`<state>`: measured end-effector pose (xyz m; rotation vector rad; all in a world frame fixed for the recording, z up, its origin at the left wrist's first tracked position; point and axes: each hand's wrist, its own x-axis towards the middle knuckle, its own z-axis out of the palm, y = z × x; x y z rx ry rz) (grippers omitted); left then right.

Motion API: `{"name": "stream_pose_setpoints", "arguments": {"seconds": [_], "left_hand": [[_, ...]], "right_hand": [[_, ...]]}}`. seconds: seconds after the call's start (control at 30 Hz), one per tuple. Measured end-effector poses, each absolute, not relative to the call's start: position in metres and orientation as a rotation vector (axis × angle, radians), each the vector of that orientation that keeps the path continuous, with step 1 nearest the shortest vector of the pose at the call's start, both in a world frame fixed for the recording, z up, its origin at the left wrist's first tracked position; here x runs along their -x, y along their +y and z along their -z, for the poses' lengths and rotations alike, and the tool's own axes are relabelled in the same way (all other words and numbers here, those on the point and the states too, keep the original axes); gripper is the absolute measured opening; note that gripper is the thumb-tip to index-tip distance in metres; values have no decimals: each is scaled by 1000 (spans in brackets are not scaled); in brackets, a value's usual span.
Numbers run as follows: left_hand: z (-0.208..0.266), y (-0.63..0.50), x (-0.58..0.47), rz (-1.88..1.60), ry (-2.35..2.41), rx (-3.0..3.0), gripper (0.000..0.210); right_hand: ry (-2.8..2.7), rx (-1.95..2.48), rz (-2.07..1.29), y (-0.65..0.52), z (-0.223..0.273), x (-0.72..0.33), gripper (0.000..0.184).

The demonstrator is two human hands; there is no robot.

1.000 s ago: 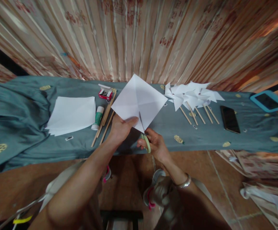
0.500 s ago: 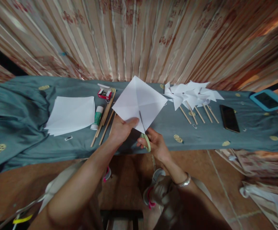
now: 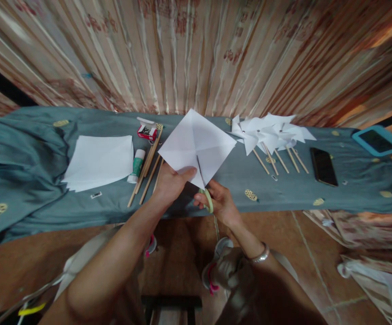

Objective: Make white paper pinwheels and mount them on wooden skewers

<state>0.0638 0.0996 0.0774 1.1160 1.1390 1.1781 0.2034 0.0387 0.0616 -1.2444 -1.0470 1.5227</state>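
Note:
My left hand (image 3: 172, 181) grips a creased square sheet of white paper (image 3: 196, 137) near its lower left edge, thumb on top. The sheet is held corner-up above the table. In my right hand (image 3: 221, 201) is a pair of scissors (image 3: 208, 201) with pale green handles, fingers through the loops. A dark blade shows along a line running from the sheet's bottom corner toward its middle; the other blade is hidden behind the paper.
On the cloth-covered table (image 3: 196, 205) lie a stack of white paper (image 3: 99, 160), a glue stick (image 3: 136, 166), wooden sticks (image 3: 150, 164) and a red box (image 3: 147, 132). To the right are several paper pinwheels (image 3: 270, 133), a phone (image 3: 323, 167) and a blue-framed tablet (image 3: 379, 141).
Almost nothing differs. The paper, the scissors and both hands stay in nearly the same place, with only a very slight shift.

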Motion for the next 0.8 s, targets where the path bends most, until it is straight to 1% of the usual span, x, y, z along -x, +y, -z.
{"name": "stream_pose_setpoints", "arguments": {"seconds": [0.4,0.63,0.8], "left_hand": [[-78,99,-64,-1182,1157,-1114,23],[-80,97,-63,-1170,1152,-1117,23],[-79,98,-63,-1162,1159,-1114,24]], "right_hand": [[-1103,1267,-1501,39,-59,-204,49],[-1093,1253,-1500,39,-56,-204,46],[-1079,1258,-1526,40,-59,-204,49]]}}
